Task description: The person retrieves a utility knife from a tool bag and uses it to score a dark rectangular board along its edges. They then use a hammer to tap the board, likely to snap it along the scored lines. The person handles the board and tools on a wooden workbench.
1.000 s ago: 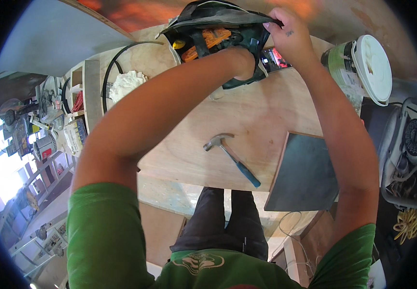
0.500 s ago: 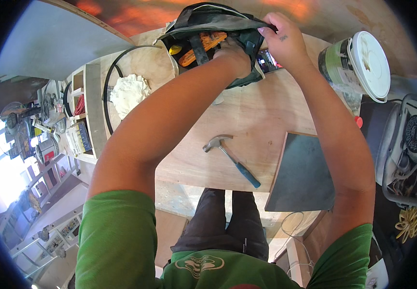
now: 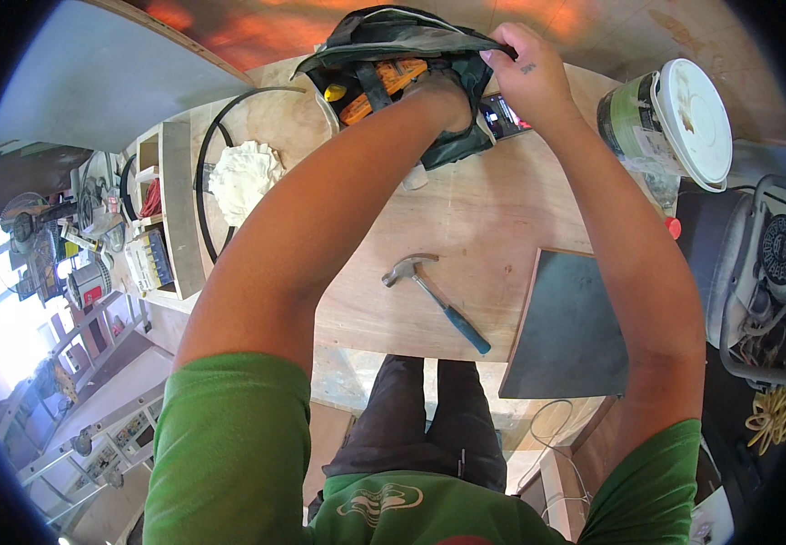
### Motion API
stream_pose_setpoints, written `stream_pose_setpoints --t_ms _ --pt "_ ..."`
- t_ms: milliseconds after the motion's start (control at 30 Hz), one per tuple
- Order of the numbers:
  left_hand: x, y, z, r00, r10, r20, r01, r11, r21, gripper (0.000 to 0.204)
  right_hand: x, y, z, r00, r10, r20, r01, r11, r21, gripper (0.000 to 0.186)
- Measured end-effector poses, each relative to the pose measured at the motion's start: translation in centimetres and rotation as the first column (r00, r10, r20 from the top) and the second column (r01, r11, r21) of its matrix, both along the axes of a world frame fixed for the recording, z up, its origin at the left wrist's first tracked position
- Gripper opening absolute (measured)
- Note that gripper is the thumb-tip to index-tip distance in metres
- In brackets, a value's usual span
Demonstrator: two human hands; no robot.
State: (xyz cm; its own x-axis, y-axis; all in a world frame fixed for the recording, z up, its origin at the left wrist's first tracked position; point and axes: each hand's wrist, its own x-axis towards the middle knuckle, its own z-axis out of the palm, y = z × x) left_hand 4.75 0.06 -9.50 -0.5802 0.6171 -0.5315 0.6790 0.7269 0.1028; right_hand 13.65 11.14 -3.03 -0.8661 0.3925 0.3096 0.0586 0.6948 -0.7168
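1. Well, my right hand (image 3: 534, 68) pinched the rim of the black bag (image 3: 411, 38) between thumb and fingers. I think that kept the mouth of the bag wide.
2. My left hand (image 3: 443, 95) was down inside the bag. Its fingers were hidden, so I could not tell if they were spread or gripping something.
3. The bag sat by the far edge of the worktop (image 3: 375, 313). An orange tool (image 3: 393, 80) and a yellow thing (image 3: 334, 93) showed inside it, left of my hand.
4. A phone (image 3: 502, 116) lay just beside the bag, on its right.
5. A hammer (image 3: 458, 322) lay near the near edge, its handle pointing toward me, maybe so it was easy to grab.
6. A dark board (image 3: 570, 327) poked past the near edge, on the right. It seemed put there to leave the middle for work.
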Motion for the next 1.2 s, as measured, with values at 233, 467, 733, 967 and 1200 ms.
stream_pose_setpoints --t_ms 233,467,733,967,1200 --pt "0.1 -0.5 1.8 0.985 -0.115 0.130 0.137 0.975 -0.176 0.045 0.5 0.6 0.0 1.000 0.008 0.028 -0.008 1.000 -0.003 0.016" --pt "-0.5 -1.3 0.1 0.988 0.093 0.123 -0.101 0.993 0.062 0.078 0.9 0.4 -0.1 0.999 0.006 0.037 -0.007 1.000 0.029 0.017" --pt "-0.1 -0.8 -0.2 0.999 0.038 0.036 -0.040 0.997 0.073 0.073 0.5 0.3 -1.2 0.999 -0.005 -0.034 0.006 1.000 0.008 0.017" --pt "0.0 -2.1 -3.3 0.995 -0.061 -0.079 0.069 0.992 0.106 0.076 0.2 -0.6 -0.4 0.997 -0.021 0.080 0.025 0.999 -0.049 0.020" --pt "-0.3 -1.9 -1.5 0.998 0.048 0.039 -0.053 0.989 0.137 0.077 0.8 0.1 -0.2 0.992 -0.030 0.126 0.035 0.999 -0.037 0.021"
